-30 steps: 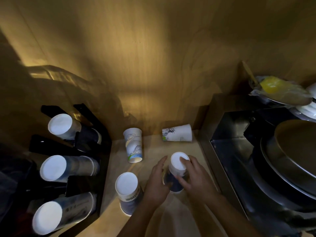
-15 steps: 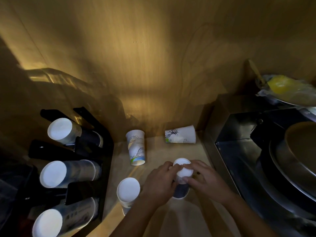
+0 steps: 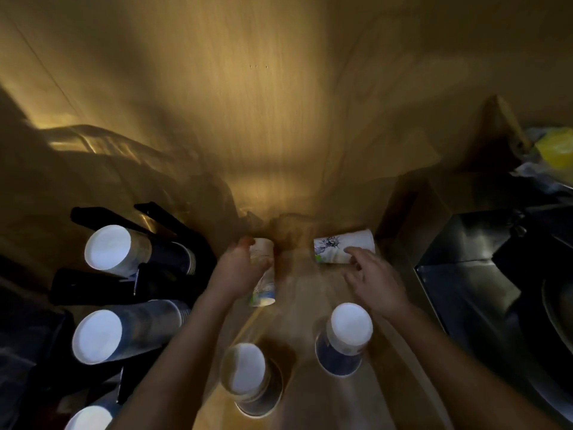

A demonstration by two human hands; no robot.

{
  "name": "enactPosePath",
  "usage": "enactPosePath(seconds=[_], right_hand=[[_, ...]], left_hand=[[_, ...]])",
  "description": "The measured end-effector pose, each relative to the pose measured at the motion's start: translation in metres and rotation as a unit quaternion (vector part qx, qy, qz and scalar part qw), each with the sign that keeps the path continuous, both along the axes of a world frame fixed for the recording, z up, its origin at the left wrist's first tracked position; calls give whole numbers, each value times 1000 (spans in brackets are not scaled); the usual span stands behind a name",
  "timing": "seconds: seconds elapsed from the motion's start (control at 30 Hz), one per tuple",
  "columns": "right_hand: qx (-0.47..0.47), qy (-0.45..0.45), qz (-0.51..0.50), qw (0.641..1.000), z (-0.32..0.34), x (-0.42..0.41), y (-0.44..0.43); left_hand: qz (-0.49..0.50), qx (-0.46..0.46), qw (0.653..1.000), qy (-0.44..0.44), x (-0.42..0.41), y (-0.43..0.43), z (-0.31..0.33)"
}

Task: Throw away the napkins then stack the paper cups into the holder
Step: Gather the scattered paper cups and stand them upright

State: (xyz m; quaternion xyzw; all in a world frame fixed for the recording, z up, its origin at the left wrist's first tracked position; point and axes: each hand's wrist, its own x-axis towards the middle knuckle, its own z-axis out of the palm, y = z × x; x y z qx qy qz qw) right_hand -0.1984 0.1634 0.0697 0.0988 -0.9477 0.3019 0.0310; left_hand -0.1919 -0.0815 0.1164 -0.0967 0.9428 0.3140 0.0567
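Observation:
My left hand (image 3: 240, 268) wraps around a printed paper cup (image 3: 263, 287) lying on the wooden counter near the back wall. My right hand (image 3: 372, 280) reaches with spread fingers onto a second printed cup (image 3: 341, 248) lying on its side at the back right, fingertips touching it. Two upside-down stacks of blue cups stand nearer me, one (image 3: 344, 339) below my right hand, one (image 3: 251, 380) between my forearms. The black cup holder (image 3: 155, 274) at the left carries rows of stacked cups (image 3: 108, 251), (image 3: 99, 336). No napkins are visible.
A dark metal sink unit (image 3: 465, 274) borders the counter on the right, with a round pan at the far right edge. A yellow item in clear plastic (image 3: 555, 150) sits at the upper right. The wooden wall stands close behind the cups.
Both hands left the blue cup stack, which now stands alone, and moved toward the back wall. The left closed around one lying cup; the right reached the other.

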Motion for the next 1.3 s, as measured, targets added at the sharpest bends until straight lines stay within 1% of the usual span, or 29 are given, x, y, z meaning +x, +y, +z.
enactPosePath(seconds=[0.1,0.13,0.2,0.27,0.37,0.5,0.63,0.73,0.77,0.8,0.83,0.87,0.93,0.97,1.03,1.13,1.23,1.3], right_hand=[[145,4,43,989,-16,-27,-4],[187,2,54,981,-20,-37,-5],[241,-6,69,968,-30,-54,-8],[258,-7,77,963,-38,-67,-10],[246,18,89,965,-50,-82,-14],[242,1,88,966,-60,-95,-14],[291,55,98,950,-64,-94,-10],[335,50,100,936,-66,-93,-4],[345,52,96,932,-66,-92,-2],[348,53,93,932,-65,-91,0],[346,53,89,933,-65,-89,1],[345,52,83,933,-63,-88,1],[345,53,76,934,-61,-84,0],[343,48,78,935,-59,-82,-1],[339,24,96,936,-59,-77,-5],[317,-8,110,942,-61,-71,-11],[297,5,110,949,-61,-65,-14],[284,28,105,953,-60,-62,-14]], left_hand=[[13,-19,997,-70,-15,-17,-34],[12,-10,996,-87,-19,-19,-43],[32,46,991,-120,-25,-19,-58],[63,82,982,-157,-30,-15,-72],[91,75,976,-181,-38,-12,-89],[134,142,959,-207,-47,-7,-101],[169,235,940,-182,-48,-1,-105],[188,303,918,-175,-44,-1,-106],[193,309,914,-176,-41,-1,-102],[199,300,917,-173,-39,-2,-97],[198,263,927,-178,-38,-4,-93],[187,206,944,-179,-36,-7,-89],[157,109,971,-145,-31,-13,-79],[151,81,978,-122,-29,-14,-73],[144,41,984,-94,-27,-15,-59],[99,-30,992,-68,-25,-14,-43],[60,-113,991,-30,-19,-14,-35],[33,-133,991,-9,-16,-14,-36]])
